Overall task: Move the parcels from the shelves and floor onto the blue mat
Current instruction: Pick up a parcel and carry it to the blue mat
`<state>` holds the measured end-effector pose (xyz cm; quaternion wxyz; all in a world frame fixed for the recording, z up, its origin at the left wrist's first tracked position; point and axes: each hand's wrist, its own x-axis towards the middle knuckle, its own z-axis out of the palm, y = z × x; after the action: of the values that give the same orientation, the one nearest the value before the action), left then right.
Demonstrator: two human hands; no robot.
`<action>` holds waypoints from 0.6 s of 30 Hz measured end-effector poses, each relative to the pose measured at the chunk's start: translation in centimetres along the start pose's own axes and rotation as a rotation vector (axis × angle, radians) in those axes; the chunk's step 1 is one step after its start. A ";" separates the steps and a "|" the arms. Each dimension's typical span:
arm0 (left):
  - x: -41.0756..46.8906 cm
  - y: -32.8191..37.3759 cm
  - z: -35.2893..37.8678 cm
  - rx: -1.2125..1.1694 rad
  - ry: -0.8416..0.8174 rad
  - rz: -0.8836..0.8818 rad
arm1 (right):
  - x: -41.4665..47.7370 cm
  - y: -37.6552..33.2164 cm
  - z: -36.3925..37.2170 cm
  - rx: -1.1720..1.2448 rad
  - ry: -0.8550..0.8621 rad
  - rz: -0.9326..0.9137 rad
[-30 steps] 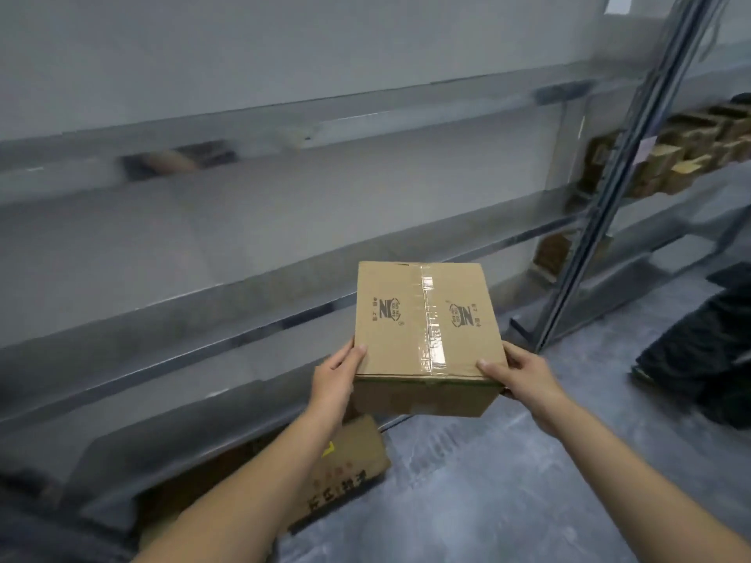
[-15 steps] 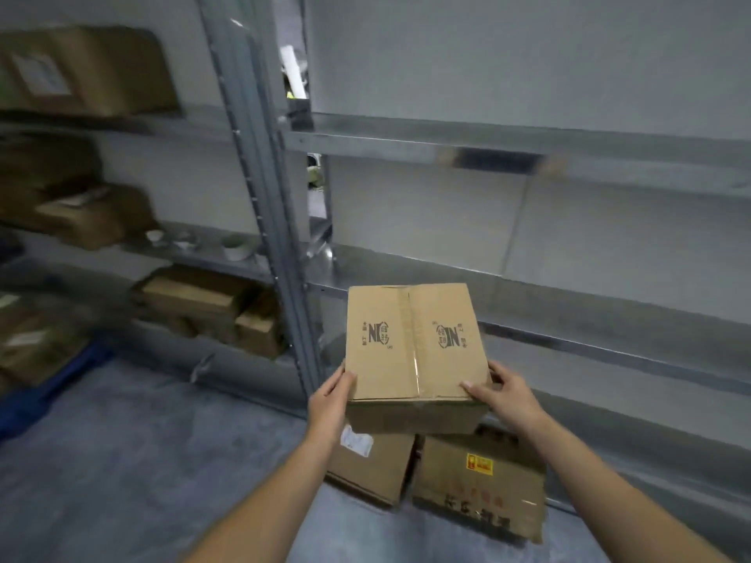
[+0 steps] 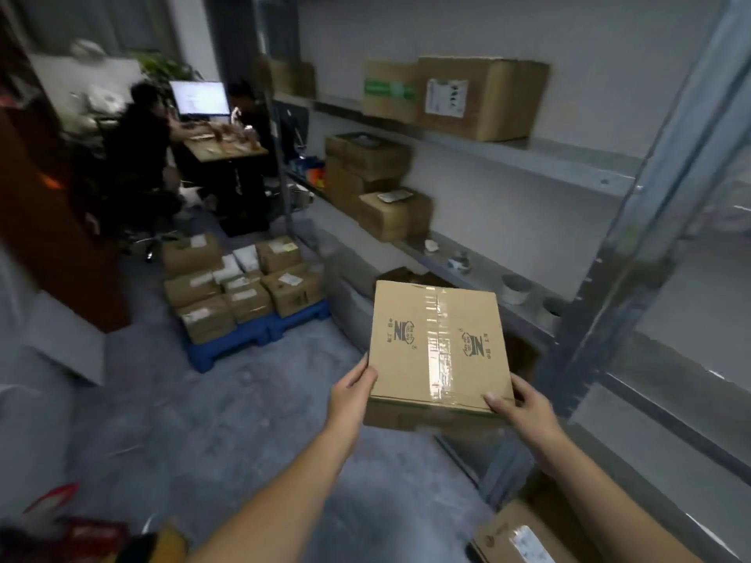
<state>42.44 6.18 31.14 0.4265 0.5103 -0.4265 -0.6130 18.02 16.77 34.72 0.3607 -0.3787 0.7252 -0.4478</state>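
Parcel point(image 3: 439, 343), taped carton, held in mid-air with left hand point(image 3: 351, 396) and right hand point(image 3: 524, 408) gripping its near corners, well apart from blue mat point(image 3: 260, 339). Mat already bears stacked parcels point(image 3: 239, 286). Outstanding: shelf cartons point(image 3: 479, 99) and floor carton point(image 3: 516, 534).

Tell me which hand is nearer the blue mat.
Left. The left hand holds the box at its near left corner, on the side facing the blue mat. The right hand holds the near right corner, beside the shelves, farther from it.
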 end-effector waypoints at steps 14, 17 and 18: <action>20.0 4.4 -15.6 -0.035 0.332 -0.066 | 22.6 -10.3 21.9 -0.051 -0.346 -0.116; 26.1 6.3 -16.7 -0.023 0.377 -0.055 | 29.6 -12.2 25.7 -0.027 -0.405 -0.126; 28.1 7.0 -17.2 -0.024 0.408 -0.054 | 31.9 -12.9 27.0 -0.020 -0.426 -0.124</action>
<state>56.86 -24.17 28.52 0.4936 0.6299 -0.3102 -0.5131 29.74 -25.21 31.61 0.4737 -0.5121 0.6125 -0.3718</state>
